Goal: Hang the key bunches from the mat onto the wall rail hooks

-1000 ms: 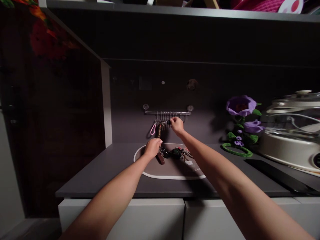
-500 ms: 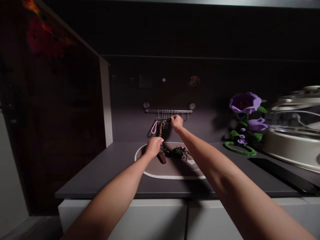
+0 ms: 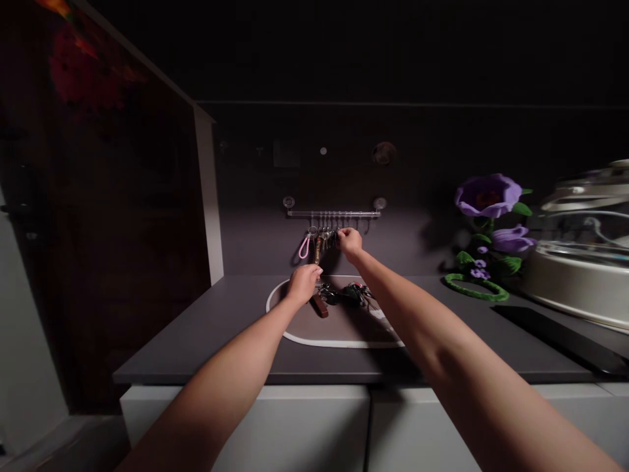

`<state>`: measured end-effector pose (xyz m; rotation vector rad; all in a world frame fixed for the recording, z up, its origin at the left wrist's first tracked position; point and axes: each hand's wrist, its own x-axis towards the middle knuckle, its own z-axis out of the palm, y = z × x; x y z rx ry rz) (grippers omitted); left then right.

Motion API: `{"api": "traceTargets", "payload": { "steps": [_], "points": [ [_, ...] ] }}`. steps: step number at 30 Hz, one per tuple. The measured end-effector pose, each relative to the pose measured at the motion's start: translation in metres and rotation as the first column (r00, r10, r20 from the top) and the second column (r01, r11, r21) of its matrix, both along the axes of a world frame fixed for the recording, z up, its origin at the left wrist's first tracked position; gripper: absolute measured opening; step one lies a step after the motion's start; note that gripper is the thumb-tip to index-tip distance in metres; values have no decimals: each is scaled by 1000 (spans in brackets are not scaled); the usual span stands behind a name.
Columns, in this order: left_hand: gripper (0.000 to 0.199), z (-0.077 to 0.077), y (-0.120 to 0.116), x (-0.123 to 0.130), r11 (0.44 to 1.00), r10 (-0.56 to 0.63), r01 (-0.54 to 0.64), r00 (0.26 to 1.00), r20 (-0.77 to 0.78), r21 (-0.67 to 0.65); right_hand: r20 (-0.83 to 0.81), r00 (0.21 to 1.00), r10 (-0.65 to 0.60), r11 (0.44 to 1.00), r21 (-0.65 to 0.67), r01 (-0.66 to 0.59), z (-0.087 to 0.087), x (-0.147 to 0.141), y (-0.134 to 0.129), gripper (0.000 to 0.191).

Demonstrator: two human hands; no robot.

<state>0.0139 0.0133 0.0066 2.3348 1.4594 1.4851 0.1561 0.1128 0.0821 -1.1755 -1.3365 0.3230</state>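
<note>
A clear rail (image 3: pixel 334 214) with several small hooks is fixed on the dark wall. Keys (image 3: pixel 325 237), a pink loop strap (image 3: pixel 304 247) and a brown patterned strap (image 3: pixel 318 250) hang from its left half. Just under the hooks, my right hand (image 3: pixel 350 241) is closed in a pinch; what its fingertips hold is too small to make out. My left hand (image 3: pixel 303 283) is closed lower down, at the bottom end of the patterned strap, and its contents are hidden. Behind it on an oval mat (image 3: pixel 339 337) lie a dark bunch of keys (image 3: pixel 351 294) and a reddish-brown bar-shaped piece (image 3: pixel 320 305).
Purple artificial flowers (image 3: pixel 489 196) with a green ring base (image 3: pixel 476 288) stand on the right of the counter (image 3: pixel 206 341). Beside them are a cream appliance with a clear lid (image 3: pixel 580 282) and a flat black object (image 3: pixel 555 337). White cabinet fronts (image 3: pixel 295 426) are below.
The whole view has shifted slightly. My right hand sits a little lower relative to the rail. My left hand has stayed nearly in place, still closed.
</note>
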Motion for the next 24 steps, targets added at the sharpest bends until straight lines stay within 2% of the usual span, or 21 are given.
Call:
{"api": "traceTargets", "payload": {
  "steps": [7, 15, 20, 24],
  "points": [
    [24, 1, -2, -1, 1000, -3, 4, 999, 39, -17, -148, 974, 171, 979, -90, -185, 2, -2, -19, 14],
    [19, 6, -6, 1, 999, -39, 40, 988, 147, -3, -240, 935, 260, 947, -125, -296, 3, 2, -44, 8],
    [16, 14, -5, 6, 996, -65, 74, 982, 178, -48, -243, 908, 342, 916, -130, -380, -1, 3, -62, 9],
    [14, 26, -8, 9, 992, -46, 60, 991, 126, -110, -225, 900, 374, 903, -132, -408, -9, 6, -76, 13]
  ]
}}
